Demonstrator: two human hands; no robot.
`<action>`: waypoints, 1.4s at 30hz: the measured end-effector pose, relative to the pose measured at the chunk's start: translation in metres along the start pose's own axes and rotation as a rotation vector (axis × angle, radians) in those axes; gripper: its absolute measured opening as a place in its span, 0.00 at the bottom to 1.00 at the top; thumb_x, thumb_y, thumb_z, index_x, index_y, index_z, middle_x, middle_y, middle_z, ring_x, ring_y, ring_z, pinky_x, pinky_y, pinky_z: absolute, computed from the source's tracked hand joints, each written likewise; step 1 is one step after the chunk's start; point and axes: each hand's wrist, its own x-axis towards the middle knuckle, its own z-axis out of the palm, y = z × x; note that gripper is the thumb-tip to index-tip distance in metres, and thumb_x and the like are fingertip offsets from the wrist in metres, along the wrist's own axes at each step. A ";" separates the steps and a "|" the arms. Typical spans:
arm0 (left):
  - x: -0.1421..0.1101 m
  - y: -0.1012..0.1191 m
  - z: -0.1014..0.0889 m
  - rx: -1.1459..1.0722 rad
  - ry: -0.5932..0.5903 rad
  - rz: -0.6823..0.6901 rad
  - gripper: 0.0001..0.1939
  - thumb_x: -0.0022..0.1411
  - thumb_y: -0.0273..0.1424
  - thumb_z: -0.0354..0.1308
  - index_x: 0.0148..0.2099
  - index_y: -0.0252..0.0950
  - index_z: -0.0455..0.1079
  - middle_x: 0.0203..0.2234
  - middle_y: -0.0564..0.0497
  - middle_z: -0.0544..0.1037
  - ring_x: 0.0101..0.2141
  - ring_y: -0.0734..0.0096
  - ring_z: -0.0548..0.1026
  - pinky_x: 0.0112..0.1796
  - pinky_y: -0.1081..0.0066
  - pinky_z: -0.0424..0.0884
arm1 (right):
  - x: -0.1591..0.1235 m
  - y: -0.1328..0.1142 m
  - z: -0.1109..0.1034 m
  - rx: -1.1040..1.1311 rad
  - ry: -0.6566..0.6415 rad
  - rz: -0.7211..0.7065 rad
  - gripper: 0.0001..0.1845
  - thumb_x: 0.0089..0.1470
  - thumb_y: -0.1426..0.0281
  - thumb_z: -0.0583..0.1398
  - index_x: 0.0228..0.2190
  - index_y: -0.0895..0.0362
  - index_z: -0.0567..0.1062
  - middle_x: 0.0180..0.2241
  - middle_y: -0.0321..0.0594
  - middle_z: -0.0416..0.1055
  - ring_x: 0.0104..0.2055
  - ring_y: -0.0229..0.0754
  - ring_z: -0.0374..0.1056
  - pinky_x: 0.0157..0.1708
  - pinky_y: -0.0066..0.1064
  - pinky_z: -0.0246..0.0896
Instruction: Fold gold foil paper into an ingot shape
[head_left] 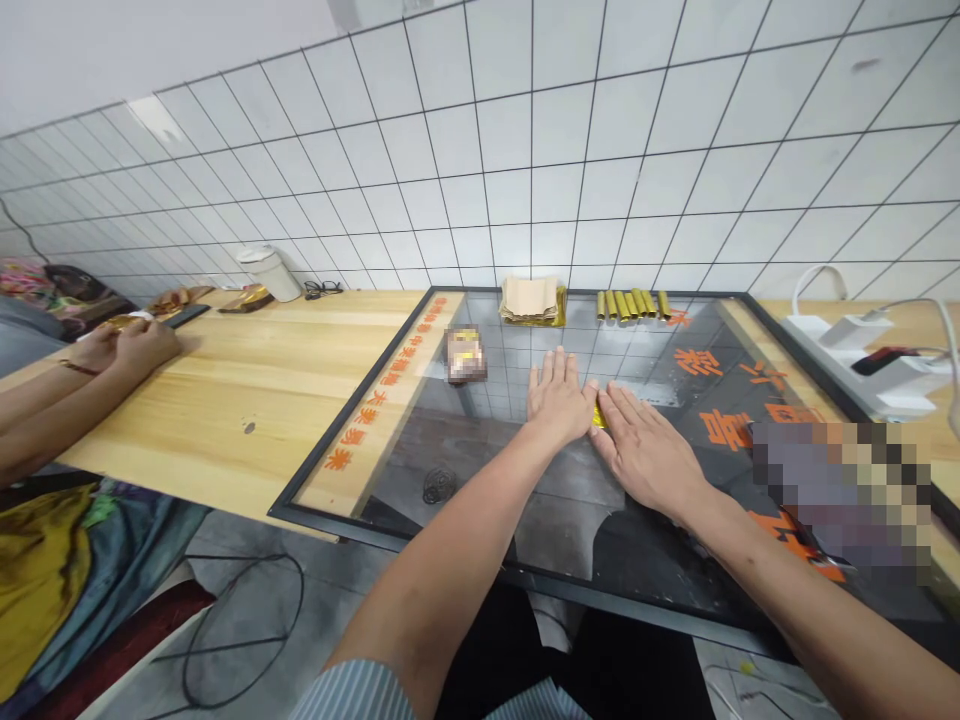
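My left hand and my right hand lie flat on a glass-topped table, fingertips close together. A small piece of gold paper shows between them, mostly hidden by my right fingers, which touch it. Straight ahead, several gold paper tubes lie in a row at the far edge. To their left sits a stack of tan and gold paper sheets. A blurred-out packet lies on the glass left of my left hand.
A co-worker's hands hold a gold item on the wooden bench at left. A white cup and glasses stand beyond them. A white power strip with cables lies at right, and a blurred patch covers the glass.
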 end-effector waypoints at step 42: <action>-0.016 -0.060 -0.045 0.362 0.109 0.182 0.33 0.79 0.37 0.34 0.78 0.34 0.58 0.79 0.46 0.53 0.78 0.57 0.53 0.75 0.52 0.51 | 0.001 -0.014 -0.015 0.043 -0.038 0.062 0.41 0.76 0.53 0.41 0.74 0.69 0.60 0.77 0.58 0.51 0.80 0.55 0.47 0.77 0.50 0.42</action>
